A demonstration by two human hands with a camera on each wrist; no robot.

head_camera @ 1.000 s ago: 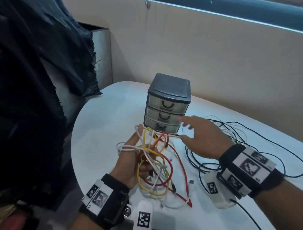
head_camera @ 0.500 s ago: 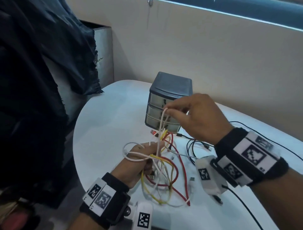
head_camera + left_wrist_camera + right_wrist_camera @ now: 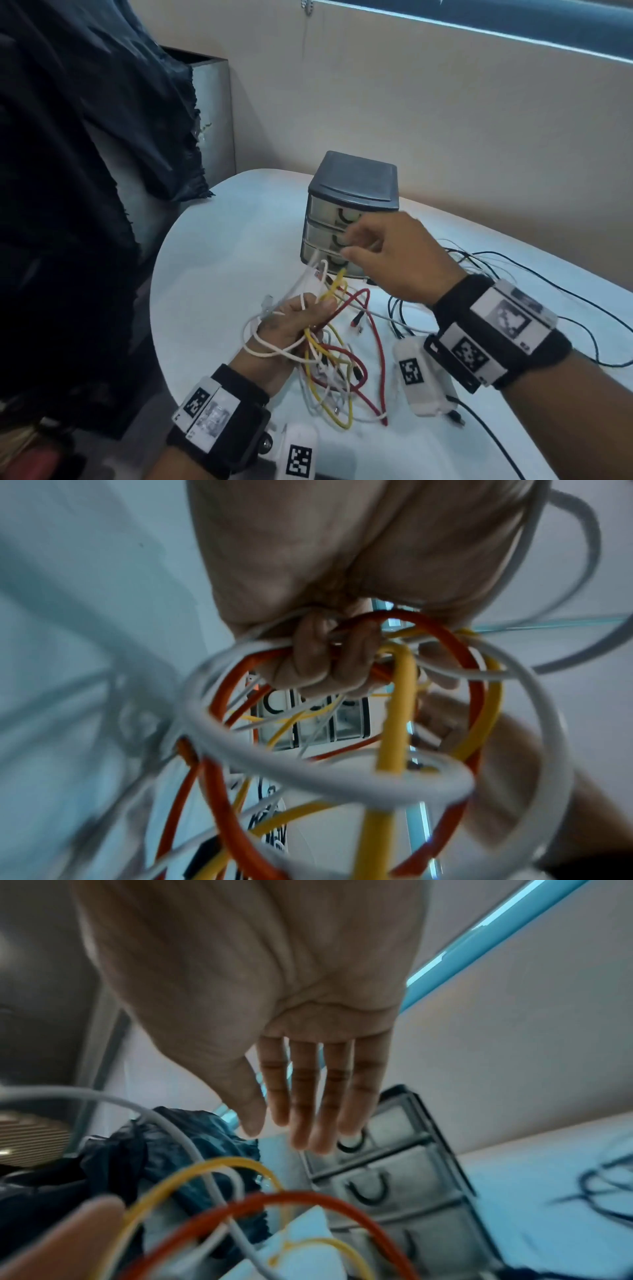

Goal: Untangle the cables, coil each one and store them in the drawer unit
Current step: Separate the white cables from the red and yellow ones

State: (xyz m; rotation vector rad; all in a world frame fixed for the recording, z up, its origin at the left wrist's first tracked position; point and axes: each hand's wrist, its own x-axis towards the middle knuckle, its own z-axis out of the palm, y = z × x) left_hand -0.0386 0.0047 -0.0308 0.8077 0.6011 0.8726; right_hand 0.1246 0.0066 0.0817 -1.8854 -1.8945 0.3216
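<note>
Head view showed a person's left hand (image 3: 297, 318) clenched around a tangle of white, yellow and red cables (image 3: 337, 370), loops spilling down onto the white table (image 3: 219, 246) toward the person. The right hand (image 3: 390, 257), fingers extended and holding nothing, hovered just above and beyond the bundle, in front of the closed fronts of the drawer unit (image 3: 352, 192). Loose cable ends stuck up from the left fist toward the right hand's fingertips, so the right hand appeared better placed to draw a strand up and away. Black cables (image 3: 513, 270) lay apart on the table to the right.
</note>
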